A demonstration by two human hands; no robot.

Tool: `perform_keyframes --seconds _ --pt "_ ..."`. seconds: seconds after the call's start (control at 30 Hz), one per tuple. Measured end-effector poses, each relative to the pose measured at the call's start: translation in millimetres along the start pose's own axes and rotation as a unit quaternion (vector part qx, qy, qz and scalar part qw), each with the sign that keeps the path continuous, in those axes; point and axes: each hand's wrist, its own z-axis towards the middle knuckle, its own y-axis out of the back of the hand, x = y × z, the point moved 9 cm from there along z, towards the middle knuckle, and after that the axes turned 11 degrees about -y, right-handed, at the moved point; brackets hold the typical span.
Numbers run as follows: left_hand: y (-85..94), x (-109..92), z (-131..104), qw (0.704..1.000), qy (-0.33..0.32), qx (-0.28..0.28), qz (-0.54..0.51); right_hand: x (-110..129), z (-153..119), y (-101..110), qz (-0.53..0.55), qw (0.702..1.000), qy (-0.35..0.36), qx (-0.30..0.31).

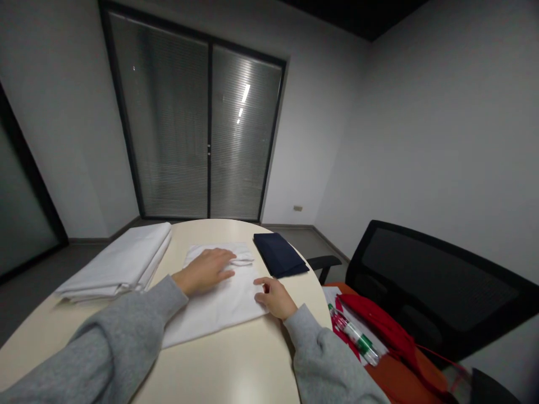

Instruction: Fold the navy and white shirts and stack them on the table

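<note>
A white cloth (223, 306) lies flat on the round cream table (236, 365), with a small folded ridge near its far right corner. My left hand (206, 270) rests on the far part of this cloth, palm down, its fingers spread and reaching toward the ridge. At the cloth's right edge is my right hand (275, 297), thumb and forefinger apart, with nothing visible between them. Its remaining fingers are curled and partly hidden. Both arms wear grey sleeves.
Folded white fabric (122, 261) is stacked at the table's left. A folded navy cloth (280, 255) lies at the far right. Beside the table, a black mesh chair (429, 280) holds a red item (374, 317) and a plastic bottle (357, 339) on its orange seat.
</note>
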Motion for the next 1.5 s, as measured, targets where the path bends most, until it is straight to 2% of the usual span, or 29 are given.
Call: perform_keyframes --seconds 0.07,0.13,0.23,0.37,0.43,0.53,0.63,0.7,0.77,0.83,0.97,1.03,1.07,1.1,1.17,1.23,1.27,1.33,1.4,1.5 --pt "-33.0 -1 -15 0.999 0.016 0.031 -0.006 4 -3 1 -0.023 1.000 0.002 -0.001" --pt "-48.5 5 -25 0.999 0.037 0.025 0.014 8 -8 0 -0.042 0.999 0.004 -0.001" --pt "-48.5 13 -27 0.997 0.044 -0.008 0.066 15 -14 -2 -0.061 0.998 0.012 0.000" --pt "-42.8 25 -13 0.993 0.030 0.003 0.111 22 -20 -4 -0.078 0.997 0.026 0.000" --pt "-33.0 39 2 0.991 0.018 0.006 0.129 24 -21 -6 -0.088 0.996 0.029 0.001" --pt "1.8 73 34 0.983 0.027 -0.021 0.179 26 -22 -7 -0.102 0.994 0.031 -0.001" --pt "46.7 118 60 0.965 0.134 -0.076 0.214 27 -23 -7 -0.109 0.994 0.030 -0.002" --pt "60.6 131 72 0.958 0.168 -0.100 0.208 28 -24 -6 -0.111 0.993 0.029 -0.002" --pt "51.0 126 80 0.971 0.139 -0.095 0.170 29 -25 -6 -0.115 0.993 0.029 0.001" --pt "21.3 114 77 0.986 0.105 -0.060 0.118 30 -25 -6 -0.122 0.992 0.033 0.004" --pt "-58.4 105 41 0.990 0.134 0.029 0.028 33 -27 -8 -0.140 0.989 0.050 0.002" --pt "-83.3 102 23 0.986 0.160 0.044 0.005 37 -34 -8 -0.150 0.986 0.066 -0.009" --pt "-88.0 100 16 0.984 0.171 0.040 0.006 42 -39 -8 -0.163 0.983 0.083 -0.024" --pt "-87.1 96 10 0.983 0.181 0.027 0.013 48 -44 -7 -0.185 0.976 0.105 -0.046" --pt "-71.6 79 6 0.983 0.178 -0.015 0.051 63 -55 -8 -0.244 0.952 0.159 -0.097" --pt "-49.2 49 5 0.985 0.134 -0.048 0.096 78 -62 -16 -0.302 0.921 0.217 -0.112" --pt "-40.0 32 4 0.987 0.111 -0.048 0.107 82 -62 -23 -0.320 0.911 0.241 -0.095" --pt "-29.3 5 -4 0.991 0.098 -0.008 0.091 86 -58 -40 -0.341 0.899 0.274 -0.030" --pt "-23.2 -11 -23 0.991 0.119 0.049 0.047 85 -50 -50 -0.349 0.896 0.276 0.018" --pt "-12.5 -24 -58 0.986 0.127 0.108 -0.019 87 -40 -53 -0.355 0.896 0.267 0.034"
